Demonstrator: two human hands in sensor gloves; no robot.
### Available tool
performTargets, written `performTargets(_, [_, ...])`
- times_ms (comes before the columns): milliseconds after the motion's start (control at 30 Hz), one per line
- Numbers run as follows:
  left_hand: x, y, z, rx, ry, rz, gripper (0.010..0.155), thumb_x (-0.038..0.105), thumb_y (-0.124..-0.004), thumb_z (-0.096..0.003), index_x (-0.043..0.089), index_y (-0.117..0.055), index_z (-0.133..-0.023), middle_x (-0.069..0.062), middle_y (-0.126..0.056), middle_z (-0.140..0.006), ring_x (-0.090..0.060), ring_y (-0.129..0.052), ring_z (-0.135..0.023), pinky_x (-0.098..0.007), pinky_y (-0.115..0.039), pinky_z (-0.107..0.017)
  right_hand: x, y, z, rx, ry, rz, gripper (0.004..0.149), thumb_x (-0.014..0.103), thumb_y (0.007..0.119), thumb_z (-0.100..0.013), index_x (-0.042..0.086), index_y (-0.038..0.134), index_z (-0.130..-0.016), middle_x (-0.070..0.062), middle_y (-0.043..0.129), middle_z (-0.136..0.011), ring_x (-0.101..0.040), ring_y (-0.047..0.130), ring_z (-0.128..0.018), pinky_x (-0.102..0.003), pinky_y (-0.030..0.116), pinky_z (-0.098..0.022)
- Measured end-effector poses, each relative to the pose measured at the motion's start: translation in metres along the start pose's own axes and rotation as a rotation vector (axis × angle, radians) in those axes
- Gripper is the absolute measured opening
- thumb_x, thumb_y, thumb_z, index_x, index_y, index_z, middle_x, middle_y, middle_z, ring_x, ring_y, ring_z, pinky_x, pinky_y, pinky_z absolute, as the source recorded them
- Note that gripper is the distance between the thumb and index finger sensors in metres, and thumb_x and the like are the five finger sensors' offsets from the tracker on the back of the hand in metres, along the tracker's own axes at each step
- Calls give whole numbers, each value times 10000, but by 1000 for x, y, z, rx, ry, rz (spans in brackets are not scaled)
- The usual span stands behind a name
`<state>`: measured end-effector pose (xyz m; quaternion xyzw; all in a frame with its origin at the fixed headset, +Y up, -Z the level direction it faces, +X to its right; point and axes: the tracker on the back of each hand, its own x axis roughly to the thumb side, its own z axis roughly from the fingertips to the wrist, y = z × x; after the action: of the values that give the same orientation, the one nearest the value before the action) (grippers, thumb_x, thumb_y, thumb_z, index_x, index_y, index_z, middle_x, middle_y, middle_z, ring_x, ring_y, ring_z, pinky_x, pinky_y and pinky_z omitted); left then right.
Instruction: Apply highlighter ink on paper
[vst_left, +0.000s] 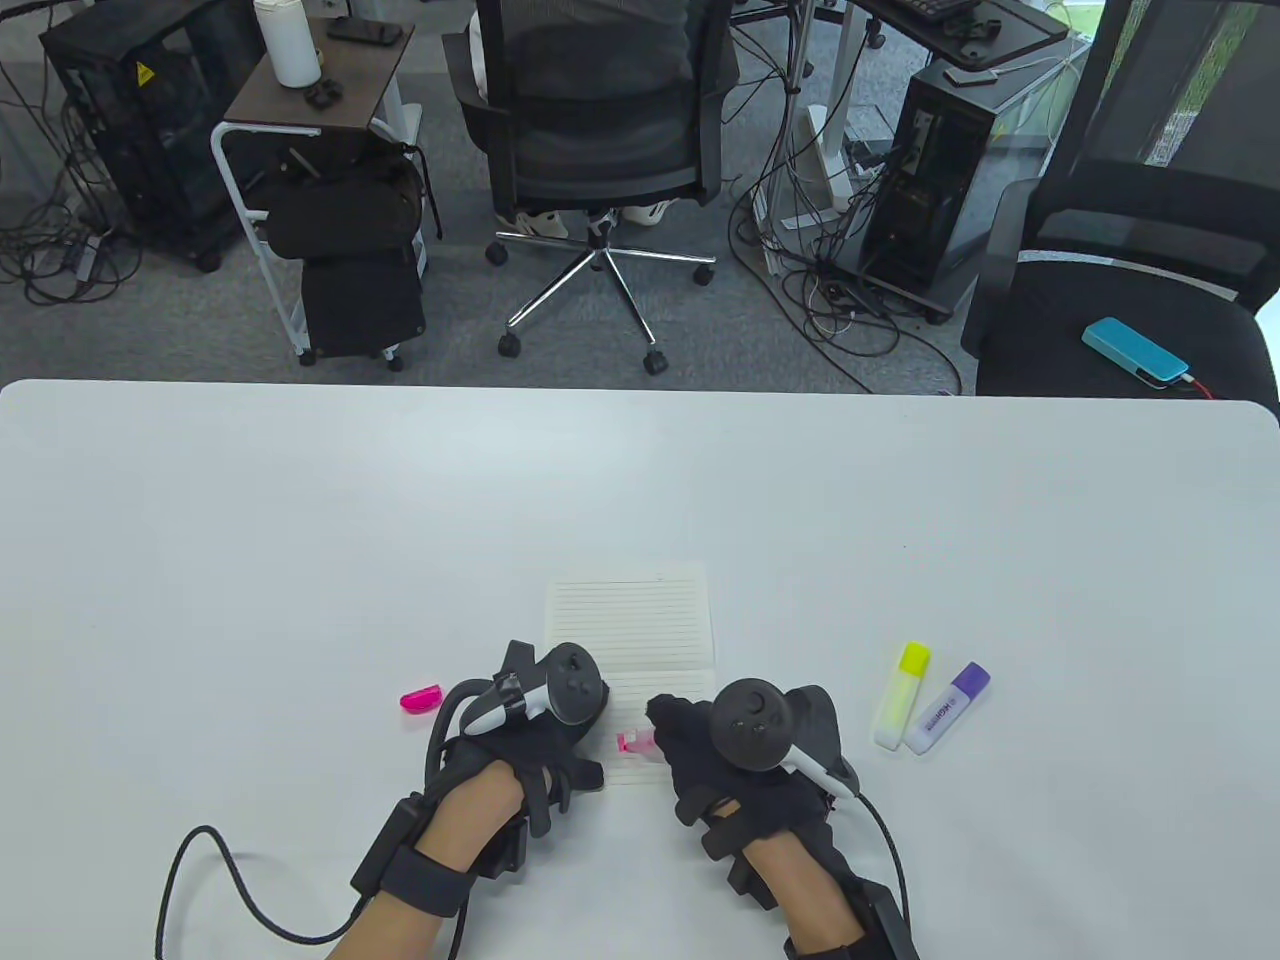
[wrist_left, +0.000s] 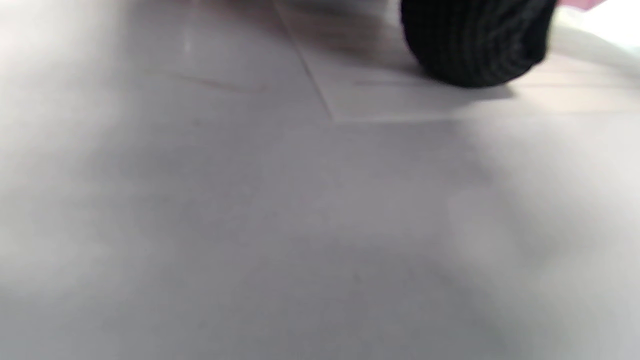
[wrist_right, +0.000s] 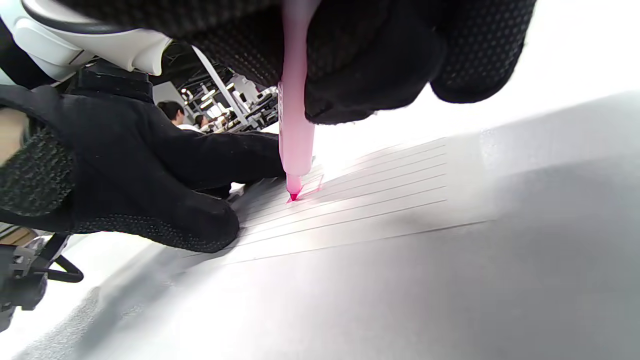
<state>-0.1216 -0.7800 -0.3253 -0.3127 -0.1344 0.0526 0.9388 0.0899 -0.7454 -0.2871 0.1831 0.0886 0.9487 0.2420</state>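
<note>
A lined sheet of paper (vst_left: 630, 625) lies on the white table (vst_left: 300, 520). My right hand (vst_left: 745, 760) grips an uncapped pink highlighter (vst_left: 637, 743). In the right wrist view the pink highlighter (wrist_right: 295, 125) stands nearly upright with its tip touching the paper (wrist_right: 380, 180), beside a thin pink mark. My left hand (vst_left: 535, 725) rests flat on the paper's left lower part, holding it down. It shows in the right wrist view (wrist_right: 125, 170). One left fingertip (wrist_left: 475, 45) presses the paper (wrist_left: 400, 95) in the left wrist view. The pink cap (vst_left: 421, 697) lies on the table left of my left hand.
A yellow highlighter (vst_left: 902, 695) and a purple highlighter (vst_left: 947, 707), both capped, lie side by side on the table right of my right hand. Beyond the table's far edge stand office chairs (vst_left: 600, 150), a cart and computer towers.
</note>
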Motion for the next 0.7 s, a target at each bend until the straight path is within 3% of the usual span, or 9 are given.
performTargets(100, [0, 0, 0, 1, 1, 1, 839, 550, -780, -408, 378, -281, -1060, 39, -106, -1130, -325, -224, -1042, -591, -328, -750, -2, 3, -2, -53, 4, 27, 406, 318, 740, -650, 188, 725, -1034, -169, 895, -768, -281, 925, -417, -570, 748, -580])
performTargets(267, [0, 0, 0, 0, 1, 1, 840, 548, -782, -407, 379, -282, -1060, 38, -105, -1130, -324, -224, -1042, -591, -328, -750, -2, -1, -1, 7, 7, -8, 397, 311, 757, -641, 173, 753, -1014, -174, 913, -737, -286, 927, -387, -573, 756, -567])
performTargets(400, [0, 0, 0, -1, 1, 1, 841, 548, -782, -407, 377, -281, -1061, 37, -104, -1130, -325, -223, -1042, -591, -328, -749, -2, 1, -3, -61, 12, 29, 402, 318, 742, -649, 187, 732, -1028, -169, 899, -760, -279, 925, -406, -568, 752, -575])
performTargets(567, [0, 0, 0, 0, 1, 2, 840, 548, -782, -406, 379, -283, -1060, 38, -106, -1130, -325, -224, -1042, -591, -328, -750, 0, -2, -1, 6, 15, 0, 394, 311, 756, -643, 173, 755, -1012, -174, 912, -735, -285, 926, -386, -573, 756, -566])
performTargets(700, [0, 0, 0, 1, 1, 4, 842, 546, -783, -407, 378, -281, -1061, 37, -106, -1130, -325, -223, -1042, -592, -326, -749, -1, 2, -3, -55, 12, 30, 403, 320, 735, -652, 186, 726, -1031, -167, 895, -763, -279, 924, -413, -569, 749, -578])
